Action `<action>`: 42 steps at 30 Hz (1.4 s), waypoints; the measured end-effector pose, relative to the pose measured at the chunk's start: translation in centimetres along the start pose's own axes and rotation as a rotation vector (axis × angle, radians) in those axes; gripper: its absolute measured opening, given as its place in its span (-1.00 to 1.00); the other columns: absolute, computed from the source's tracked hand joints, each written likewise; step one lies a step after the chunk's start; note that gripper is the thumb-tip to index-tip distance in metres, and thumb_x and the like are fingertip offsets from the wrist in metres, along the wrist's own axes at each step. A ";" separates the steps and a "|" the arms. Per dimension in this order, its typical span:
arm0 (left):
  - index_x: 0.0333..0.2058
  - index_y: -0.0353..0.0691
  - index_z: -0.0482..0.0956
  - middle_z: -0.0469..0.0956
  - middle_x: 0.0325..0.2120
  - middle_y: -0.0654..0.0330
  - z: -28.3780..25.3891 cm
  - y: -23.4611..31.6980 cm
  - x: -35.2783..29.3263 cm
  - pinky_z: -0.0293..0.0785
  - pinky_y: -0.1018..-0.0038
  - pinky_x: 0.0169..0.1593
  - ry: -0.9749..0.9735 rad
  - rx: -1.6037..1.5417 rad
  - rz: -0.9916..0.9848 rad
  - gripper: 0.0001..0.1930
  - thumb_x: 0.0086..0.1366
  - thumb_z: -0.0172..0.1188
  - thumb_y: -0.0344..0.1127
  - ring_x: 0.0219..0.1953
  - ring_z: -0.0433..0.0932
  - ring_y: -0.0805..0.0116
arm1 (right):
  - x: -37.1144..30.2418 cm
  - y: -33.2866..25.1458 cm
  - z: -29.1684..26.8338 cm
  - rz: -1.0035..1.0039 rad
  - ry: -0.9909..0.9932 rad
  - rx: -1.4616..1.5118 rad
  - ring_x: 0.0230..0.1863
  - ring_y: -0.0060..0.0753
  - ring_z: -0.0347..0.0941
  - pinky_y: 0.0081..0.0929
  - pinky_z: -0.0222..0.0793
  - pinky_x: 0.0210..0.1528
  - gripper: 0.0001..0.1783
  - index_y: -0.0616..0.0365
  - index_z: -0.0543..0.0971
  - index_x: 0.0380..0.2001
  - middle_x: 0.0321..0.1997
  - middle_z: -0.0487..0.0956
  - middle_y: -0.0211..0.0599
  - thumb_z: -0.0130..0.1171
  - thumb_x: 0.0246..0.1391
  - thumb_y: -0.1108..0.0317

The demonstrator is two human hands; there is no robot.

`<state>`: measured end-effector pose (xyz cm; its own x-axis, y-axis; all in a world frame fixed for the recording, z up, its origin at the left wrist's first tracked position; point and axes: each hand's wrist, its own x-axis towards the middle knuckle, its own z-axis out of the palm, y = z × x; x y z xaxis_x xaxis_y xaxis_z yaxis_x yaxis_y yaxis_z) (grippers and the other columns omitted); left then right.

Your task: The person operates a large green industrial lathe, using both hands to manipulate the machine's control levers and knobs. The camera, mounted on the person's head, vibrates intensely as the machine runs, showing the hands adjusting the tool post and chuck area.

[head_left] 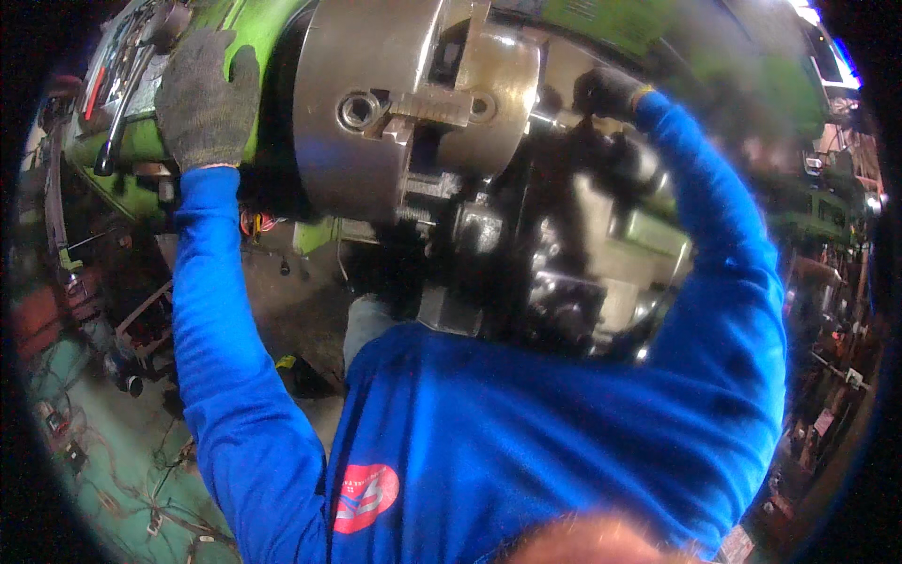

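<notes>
A large steel lathe chuck [340, 164] with stepped jaws fills the upper middle. To its left, my left hand [209, 105], in a grey knit glove, lies flat on the green machine housing [246, 38] with the fingers stretched out. On the far right side of the chuck is my right hand [611, 92], gloved too, its fingers curled closed beside the chuck's face. Whatever it grips is dark and blurred, so I cannot make it out. Below the chuck sits a metal block [479, 228] on the lathe's carriage.
A bar-shaped tool with a black handle end [106, 158] lies on the housing left of my left hand, near a red-handled tool [96, 92]. Carriage parts [568, 296] stand close in front of my body. Cables [103, 479] run over the green floor at lower left.
</notes>
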<state>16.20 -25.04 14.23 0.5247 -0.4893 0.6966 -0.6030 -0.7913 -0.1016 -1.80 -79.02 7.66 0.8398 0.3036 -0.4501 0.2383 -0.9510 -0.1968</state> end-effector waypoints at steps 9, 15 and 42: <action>-0.11 -0.11 0.66 0.63 -0.03 0.07 -0.1 0.5 0.2 0.47 0.15 0.15 -0.040 0.033 -0.027 -0.70 0.28 0.26 -0.09 0.07 0.57 0.06 | -1.5 1.6 -0.1 -0.146 0.074 0.268 -0.13 0.06 0.60 -0.18 0.50 -0.07 -0.76 0.08 0.64 -0.16 -0.18 0.68 -0.10 0.22 0.05 0.43; -0.13 -0.15 0.67 0.66 -0.08 0.02 -1.1 2.0 0.5 0.48 0.16 0.16 -0.013 0.076 0.031 -0.73 0.28 0.27 -0.14 0.05 0.59 0.04 | -7.6 -2.5 -4.3 0.384 0.543 -0.086 0.04 0.12 0.57 -0.06 0.48 0.04 -0.63 0.03 0.58 0.02 -0.02 0.64 0.02 0.17 0.11 0.45; -0.15 -0.32 0.63 0.63 -0.21 0.04 -11.9 26.8 -4.9 0.49 0.21 0.06 0.067 -1.039 0.093 -0.80 0.28 0.15 -0.43 -0.08 0.59 0.04 | -19.1 -1.3 10.1 1.331 1.048 -0.026 0.13 0.09 0.50 -0.01 0.43 0.13 -0.63 -0.03 0.56 0.03 0.06 0.57 -0.08 0.01 0.21 0.15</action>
<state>-9.71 -39.48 16.59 0.4347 -0.4854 0.7586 -0.8756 -0.0307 0.4820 -23.08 -82.96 7.68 0.3859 -0.8050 0.4506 -0.8495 -0.5005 -0.1667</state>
